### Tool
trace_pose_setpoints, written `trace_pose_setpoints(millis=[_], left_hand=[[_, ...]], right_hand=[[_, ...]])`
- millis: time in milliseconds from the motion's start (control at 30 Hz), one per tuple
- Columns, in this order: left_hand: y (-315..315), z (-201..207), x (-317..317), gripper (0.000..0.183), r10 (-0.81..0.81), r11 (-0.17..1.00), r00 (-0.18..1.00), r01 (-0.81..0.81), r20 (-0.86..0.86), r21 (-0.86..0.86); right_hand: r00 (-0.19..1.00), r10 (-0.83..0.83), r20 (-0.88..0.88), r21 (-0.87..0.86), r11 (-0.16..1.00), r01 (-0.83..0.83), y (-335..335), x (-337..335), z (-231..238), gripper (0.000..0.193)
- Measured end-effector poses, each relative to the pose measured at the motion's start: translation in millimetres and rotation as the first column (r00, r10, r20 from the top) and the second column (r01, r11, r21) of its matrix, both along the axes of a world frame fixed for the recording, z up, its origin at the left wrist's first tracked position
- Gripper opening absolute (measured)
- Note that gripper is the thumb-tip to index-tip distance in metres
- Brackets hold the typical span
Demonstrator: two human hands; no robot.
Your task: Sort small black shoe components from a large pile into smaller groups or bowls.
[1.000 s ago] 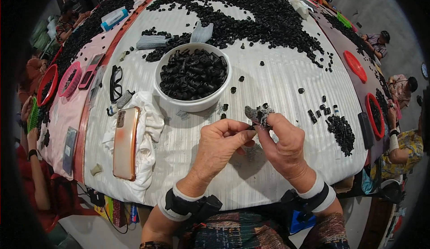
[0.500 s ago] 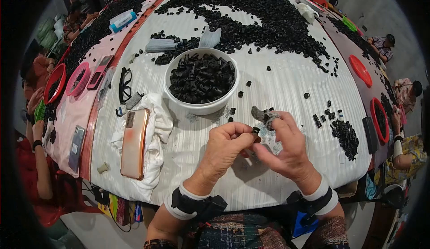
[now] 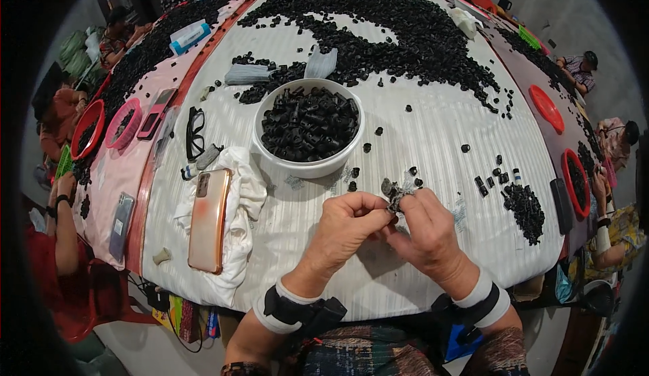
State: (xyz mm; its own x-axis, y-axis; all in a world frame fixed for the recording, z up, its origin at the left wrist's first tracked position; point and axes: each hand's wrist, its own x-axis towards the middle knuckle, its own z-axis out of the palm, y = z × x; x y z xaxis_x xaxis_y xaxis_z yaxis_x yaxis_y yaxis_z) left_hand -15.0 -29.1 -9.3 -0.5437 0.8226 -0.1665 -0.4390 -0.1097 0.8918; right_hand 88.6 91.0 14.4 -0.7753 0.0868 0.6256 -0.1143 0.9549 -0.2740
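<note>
My left hand [image 3: 345, 230] is closed in a pinch, thumb against fingers, on a small black plastic part [image 3: 393, 219] that is mostly hidden by the fingertips. My right hand [image 3: 433, 235] is closed round a scrap of dark grey cloth [image 3: 392, 191], pressed against that part. Both hands meet low over the white sheeted table [image 3: 297, 241]. Just beyond them stands a white bowl [image 3: 307, 170] heaped with black plastic parts [image 3: 311, 122]. A few loose black parts [image 3: 355, 172] lie between the bowl and my hands.
A phone [image 3: 209, 224] rests on a white cloth [image 3: 240, 197] at left, near black eyeglasses [image 3: 195, 136]. Grey folded cloths [image 3: 247, 74] lie beyond the bowl. A wide pile of black parts [image 3: 419, 44] covers the far table; a smaller heap [image 3: 524, 214] sits right. Other people work at both sides.
My right hand has come left, bringing the grey cloth against the part in my left hand. The view has shifted slightly. My left hand keeps its pinch.
</note>
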Motion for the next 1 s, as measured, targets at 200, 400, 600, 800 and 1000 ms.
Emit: trace_pose_setpoints(millis=[200, 400, 600, 800, 1000], left_hand=[[0, -2, 0, 0.018, 0.004, 0.999, 1.0, -0.004, -0.017, -0.036], [2, -2, 1, 0.018, -0.013, 1.0, 0.999, 0.014, 0.047, -0.006], [-1, -7, -1, 0.015, -0.018, 1.0, 0.996, 0.017, 0.084, 0.008], [0, 0, -3, 0.016, -0.025, 1.0, 0.986, 0.024, 0.163, 0.005], [0, -5, -3, 0.017, -0.045, 0.999, 0.994, 0.043, 0.103, 0.022]], right_hand=[[1.0, -0.009, 0.023, 0.021, 1.0, 0.008, 6, 0, 3, 0.029], [1.0, -0.009, 0.02, 0.043, 0.999, 0.008, 10, 1, 5, 0.026], [1.0, 0.019, -0.01, 0.063, 0.998, -0.018, 8, 0, -8, 0.023], [1.0, 0.013, -0.014, 0.018, 1.0, -0.013, 10, -3, -3, 0.024], [0.999, 0.04, -0.014, 0.01, 0.999, -0.04, 11, -3, 0, 0.027]])
